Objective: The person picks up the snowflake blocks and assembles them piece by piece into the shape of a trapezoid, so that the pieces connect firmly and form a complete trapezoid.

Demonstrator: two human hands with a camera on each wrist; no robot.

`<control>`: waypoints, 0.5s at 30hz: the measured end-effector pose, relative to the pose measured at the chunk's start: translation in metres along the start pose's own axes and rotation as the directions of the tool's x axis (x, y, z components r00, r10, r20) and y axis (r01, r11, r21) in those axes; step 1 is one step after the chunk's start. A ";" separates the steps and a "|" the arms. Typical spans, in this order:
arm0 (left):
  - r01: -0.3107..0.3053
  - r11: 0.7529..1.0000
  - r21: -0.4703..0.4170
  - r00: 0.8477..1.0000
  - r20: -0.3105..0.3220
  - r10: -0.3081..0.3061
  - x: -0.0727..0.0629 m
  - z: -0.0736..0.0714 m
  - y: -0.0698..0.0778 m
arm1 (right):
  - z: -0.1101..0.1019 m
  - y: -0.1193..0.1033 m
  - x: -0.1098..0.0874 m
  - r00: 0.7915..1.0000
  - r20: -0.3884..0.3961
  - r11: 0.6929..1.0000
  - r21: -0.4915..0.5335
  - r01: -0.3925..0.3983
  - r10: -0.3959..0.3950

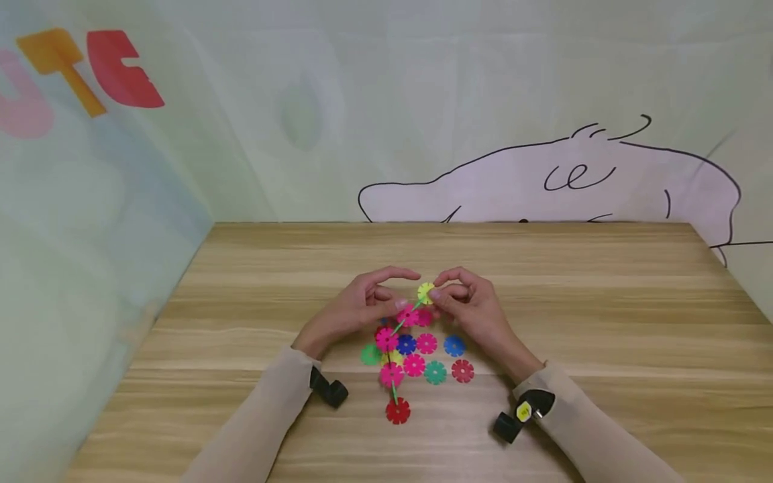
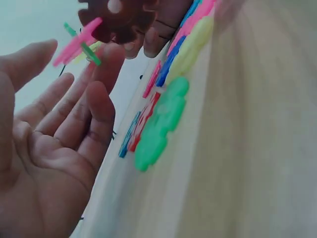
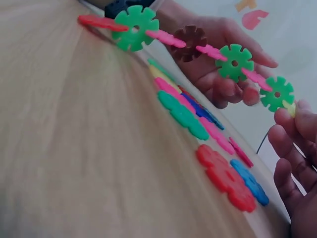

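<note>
A chain of notched plastic discs, slotted together at right angles, slants up from a red disc [image 1: 398,411] near the front to a yellow disc [image 1: 425,292] at the top. Between them come pink discs [image 1: 386,339], green discs [image 3: 235,63] and a brown disc [image 3: 188,43]. My right hand [image 1: 480,305] pinches the yellow end disc between thumb and fingers. Beside the chain's upper part is my left hand [image 1: 350,308], thumb and fingers spread apart, thumb tip at a pink disc [image 1: 408,315]. Nothing is gripped in its palm, as the left wrist view shows.
Loose discs lie flat on the wooden table [image 1: 241,268] below and beside the chain, including a blue disc [image 1: 454,346], a red one [image 1: 462,371], a teal one [image 1: 435,372] and a green one [image 1: 370,354]. A printed cloth wall [image 1: 272,100] stands behind the table.
</note>
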State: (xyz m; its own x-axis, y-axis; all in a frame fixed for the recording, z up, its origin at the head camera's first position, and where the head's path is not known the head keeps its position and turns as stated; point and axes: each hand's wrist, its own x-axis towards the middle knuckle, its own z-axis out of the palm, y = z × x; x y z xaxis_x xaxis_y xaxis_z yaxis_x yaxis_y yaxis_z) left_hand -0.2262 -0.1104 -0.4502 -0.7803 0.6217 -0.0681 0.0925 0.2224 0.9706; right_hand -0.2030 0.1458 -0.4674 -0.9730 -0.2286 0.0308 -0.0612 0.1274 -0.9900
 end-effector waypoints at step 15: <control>-0.038 0.993 -0.108 0.985 -0.170 0.020 -0.012 -0.012 -0.016 | 0.008 0.003 0.003 0.985 0.023 0.980 -0.098 0.173 -0.171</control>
State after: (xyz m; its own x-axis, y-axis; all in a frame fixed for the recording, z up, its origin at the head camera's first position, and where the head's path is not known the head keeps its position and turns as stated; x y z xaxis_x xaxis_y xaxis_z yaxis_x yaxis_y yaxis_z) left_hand -0.2258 -0.1301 -0.4623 -0.8723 0.4889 -0.0088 0.0550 0.1158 0.9917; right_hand -0.2044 0.1374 -0.4716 -0.9428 -0.2691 0.1968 -0.2499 0.1798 -0.9514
